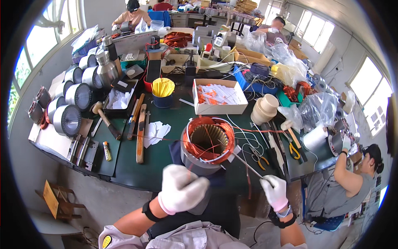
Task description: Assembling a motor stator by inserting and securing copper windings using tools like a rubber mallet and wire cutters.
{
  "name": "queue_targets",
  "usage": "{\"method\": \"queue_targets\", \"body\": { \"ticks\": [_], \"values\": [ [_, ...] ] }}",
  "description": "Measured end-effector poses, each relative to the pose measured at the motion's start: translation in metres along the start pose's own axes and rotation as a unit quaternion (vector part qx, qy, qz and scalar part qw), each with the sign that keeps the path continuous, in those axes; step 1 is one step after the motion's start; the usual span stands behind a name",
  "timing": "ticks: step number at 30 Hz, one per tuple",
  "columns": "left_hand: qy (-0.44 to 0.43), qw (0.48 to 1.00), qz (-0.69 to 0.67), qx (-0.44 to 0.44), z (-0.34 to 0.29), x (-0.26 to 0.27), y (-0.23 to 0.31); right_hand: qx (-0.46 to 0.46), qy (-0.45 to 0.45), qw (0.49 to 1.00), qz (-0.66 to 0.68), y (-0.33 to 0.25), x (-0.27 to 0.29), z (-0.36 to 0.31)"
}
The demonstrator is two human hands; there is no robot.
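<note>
The stator [208, 135], a grey metal cylinder, stands upright near the front edge of the bench [128, 176], its open end up. Reddish copper windings [190, 145] crown its rim, yellowish slots line the bore, and loose strands cross the opening. A thin metal rod [248, 167] slants down and rightward from beside the windings' right edge.

- Bright daylight is admitted through windows [367, 85] at both sides, which are overexposed.
- Straight edges are bent toward the rim.
- All corners are blackened.
</note>
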State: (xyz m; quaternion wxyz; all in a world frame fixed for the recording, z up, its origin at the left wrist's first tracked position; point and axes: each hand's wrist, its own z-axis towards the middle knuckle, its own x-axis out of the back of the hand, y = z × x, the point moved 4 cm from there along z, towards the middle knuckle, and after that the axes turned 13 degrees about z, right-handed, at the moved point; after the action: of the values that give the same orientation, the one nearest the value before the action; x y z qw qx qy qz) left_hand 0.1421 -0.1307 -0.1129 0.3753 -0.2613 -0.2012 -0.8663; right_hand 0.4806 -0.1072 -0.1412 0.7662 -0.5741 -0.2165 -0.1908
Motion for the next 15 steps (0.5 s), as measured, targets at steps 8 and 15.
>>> {"method": "queue_targets", "body": {
  "ticks": [8, 15],
  "values": [
    [-0.035, 0.985, 0.162, -0.046, 0.056, -0.065, 0.027, 0.029, 0.028, 0.997, -0.070, -0.044, -0.010, -0.055],
    [-0.033, 0.994, 0.067, -0.074, 0.046, -0.038, 0.007, 0.050, -0.002, 0.989, -0.140, -0.057, 0.051, -0.074]
  ]
}}
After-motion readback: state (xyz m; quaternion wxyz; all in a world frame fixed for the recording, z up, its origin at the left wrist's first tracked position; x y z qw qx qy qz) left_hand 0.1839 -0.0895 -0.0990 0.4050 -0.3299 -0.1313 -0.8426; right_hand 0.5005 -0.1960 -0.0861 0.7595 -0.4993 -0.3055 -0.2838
